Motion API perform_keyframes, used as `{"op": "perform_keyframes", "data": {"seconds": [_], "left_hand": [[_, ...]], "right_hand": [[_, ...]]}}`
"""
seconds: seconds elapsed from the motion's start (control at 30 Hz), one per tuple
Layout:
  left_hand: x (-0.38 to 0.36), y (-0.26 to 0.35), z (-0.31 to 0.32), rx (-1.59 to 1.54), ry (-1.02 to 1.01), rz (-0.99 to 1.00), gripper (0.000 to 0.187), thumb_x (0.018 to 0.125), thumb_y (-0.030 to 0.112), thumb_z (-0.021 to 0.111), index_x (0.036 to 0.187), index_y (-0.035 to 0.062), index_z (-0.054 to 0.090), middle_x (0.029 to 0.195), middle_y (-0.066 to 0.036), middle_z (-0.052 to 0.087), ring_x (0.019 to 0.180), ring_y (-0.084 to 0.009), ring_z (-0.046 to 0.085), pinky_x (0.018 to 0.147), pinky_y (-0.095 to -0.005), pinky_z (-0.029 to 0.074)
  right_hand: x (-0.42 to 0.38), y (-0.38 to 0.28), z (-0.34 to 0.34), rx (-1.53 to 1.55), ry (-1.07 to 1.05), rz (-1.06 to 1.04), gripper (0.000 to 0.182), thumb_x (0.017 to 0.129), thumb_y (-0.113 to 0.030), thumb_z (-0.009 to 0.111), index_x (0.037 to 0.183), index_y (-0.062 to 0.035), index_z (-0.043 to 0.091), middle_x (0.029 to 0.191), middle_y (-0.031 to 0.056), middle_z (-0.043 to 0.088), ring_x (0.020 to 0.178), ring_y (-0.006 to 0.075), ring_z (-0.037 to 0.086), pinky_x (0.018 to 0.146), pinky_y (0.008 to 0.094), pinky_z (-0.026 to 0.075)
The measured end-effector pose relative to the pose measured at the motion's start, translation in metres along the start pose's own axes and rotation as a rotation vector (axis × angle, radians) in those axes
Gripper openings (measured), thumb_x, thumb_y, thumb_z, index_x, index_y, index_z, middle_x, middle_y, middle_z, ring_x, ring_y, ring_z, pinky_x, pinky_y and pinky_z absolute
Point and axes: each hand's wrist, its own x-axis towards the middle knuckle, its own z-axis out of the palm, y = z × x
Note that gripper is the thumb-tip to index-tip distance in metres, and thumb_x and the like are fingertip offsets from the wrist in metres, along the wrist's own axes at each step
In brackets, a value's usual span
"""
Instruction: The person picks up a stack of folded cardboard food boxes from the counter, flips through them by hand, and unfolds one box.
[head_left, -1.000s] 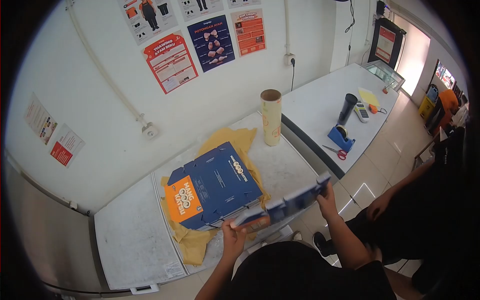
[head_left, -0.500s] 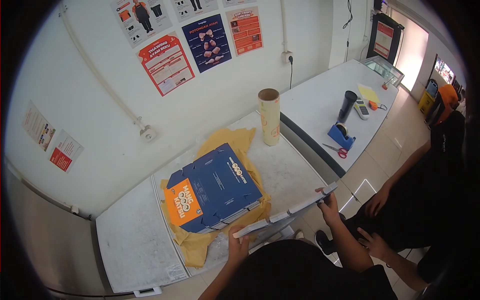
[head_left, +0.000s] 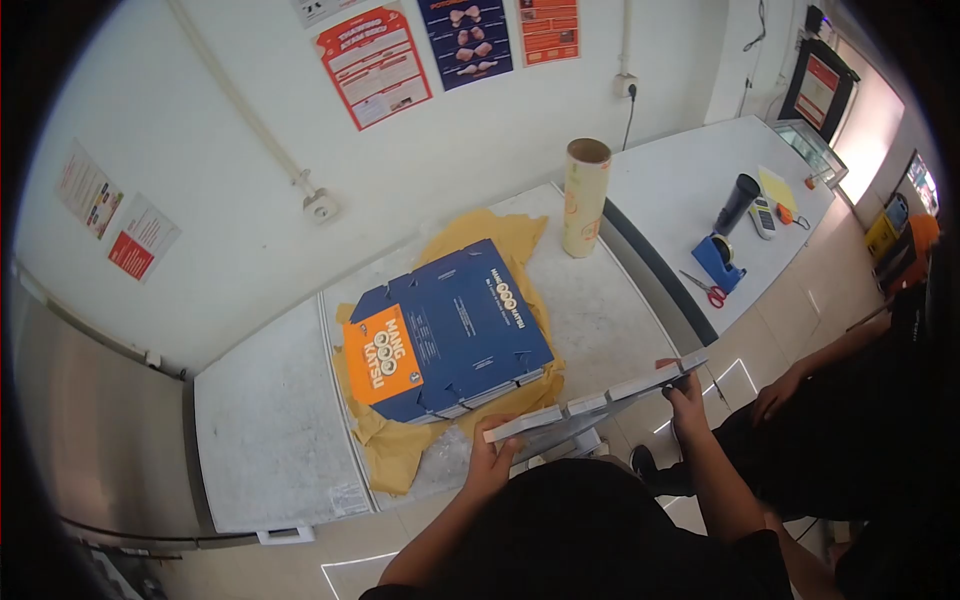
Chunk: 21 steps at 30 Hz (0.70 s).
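Note:
Upright on edge in front of my body is a stack of flattened cardboard boxes, with its pale cut edges facing up. My left hand is closed around its left end, and my right hand grips the right end. Just beyond lies a pile of navy-and-orange flattened boxes printed "Mang Katsu". Torn brown wrapping paper spreads out underneath that pile, which neither hand touches.
A tall roll of printed film stands on the white worktop. The right-hand table holds red-handled scissors, a blue tape dispenser and a black cylinder. A person in black is close on my right.
The view has tilted downward and turned slightly left. Both hands still hold the flattened boxes on edge. The nearby person's lower hand is now hidden behind my right arm.

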Motion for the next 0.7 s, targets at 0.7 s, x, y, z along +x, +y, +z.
{"op": "perform_keyframes", "data": {"seconds": [0.7], "left_hand": [[0.064,0.140,0.007,0.606,-0.116,0.406,0.026,0.091,0.007,0.067,0.115,0.0018,0.059,0.108,-0.019,0.062,0.099,-0.0380,0.059,0.090,-0.0460,0.043]], "right_hand": [[-0.078,0.046,-0.004,0.222,0.100,0.192,0.034,0.098,-0.004,0.064,0.130,0.0013,0.056,0.121,0.0103,0.065,0.111,0.0203,0.063,0.098,0.0371,0.051]]}}
